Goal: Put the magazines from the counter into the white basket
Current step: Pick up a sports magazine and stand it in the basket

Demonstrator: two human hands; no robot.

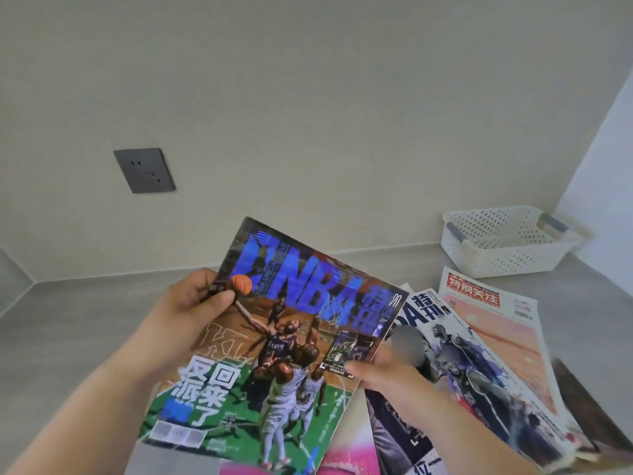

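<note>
Step in hand: pick-up of the first magazine, with the transfer to the basket not yet begun.

The left hand [191, 303] is pinching the NBA magazine [274, 337] at its upper left edge, thumb on the cover and fingers behind. The right hand [383, 371] is holding the right edge, thumb pressing on the cover. A blurred patch beside it is hiding the fingers, so the grip underneath is probably a pinch, but I cannot confirm it. The magazine is tilting up towards the camera, above the counter [68, 337].

The other magazines are lying fanned out on the counter to the right. A black-and-white basketball issue [462, 371] is overlapping a red-titled paper [496, 320], and a pink cover [346, 454] is peeking out at the bottom edge.

The white basket [507, 241] is sitting at the far right of the counter, against the wall corner and beyond the pile. No magazine is showing inside it from this angle.

Next move, as I am judging it: carrying the held magazine right and away over the pile, levelling it, and lowering it flat between the basket's grey handles. Its footprint looks close to the basket's opening, so alignment will matter.
</note>
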